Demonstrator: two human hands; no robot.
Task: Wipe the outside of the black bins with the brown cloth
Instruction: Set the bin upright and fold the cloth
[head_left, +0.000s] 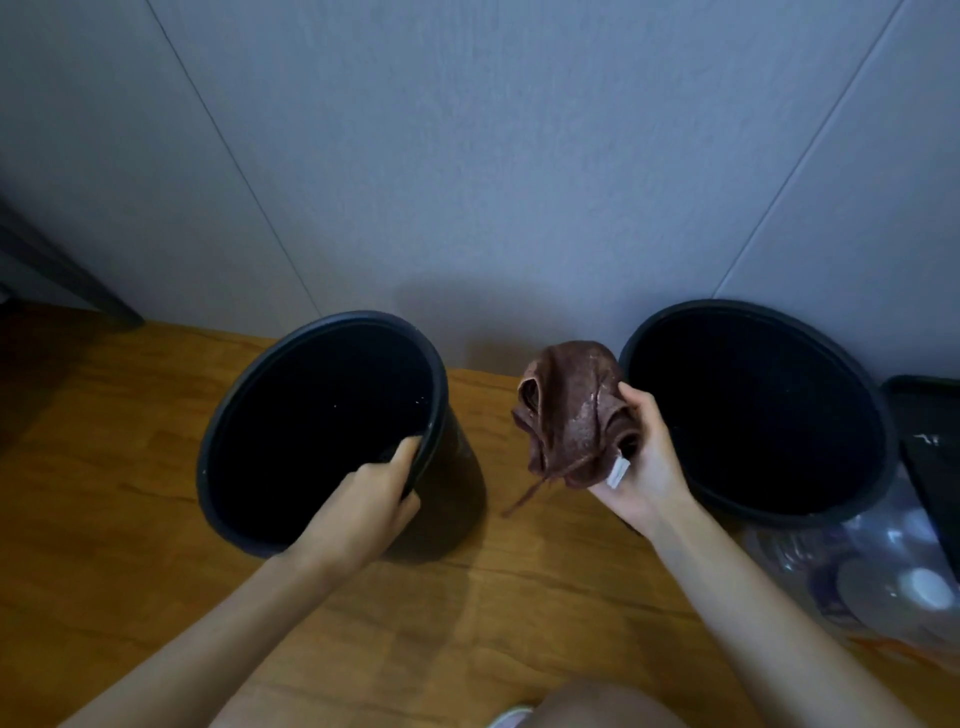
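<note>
Your left hand (366, 499) grips the left bin (457, 467) by its rim; your right hand (644, 462) clutches the brown cloth (571, 410) aloft. Next, press cloth against the bin's outer wall.

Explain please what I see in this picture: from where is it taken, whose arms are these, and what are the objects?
There is no machine here. A camera worn on a person's head looks down at their own bare arms. The left hand grips the rim of the left black bin, thumb inside. The right hand holds up a bunched brown cloth between the bins, touching neither. The right black bin stands by the wall. Both bins rest on a wooden floor. A clear plastic bag lies at the far right.
</note>
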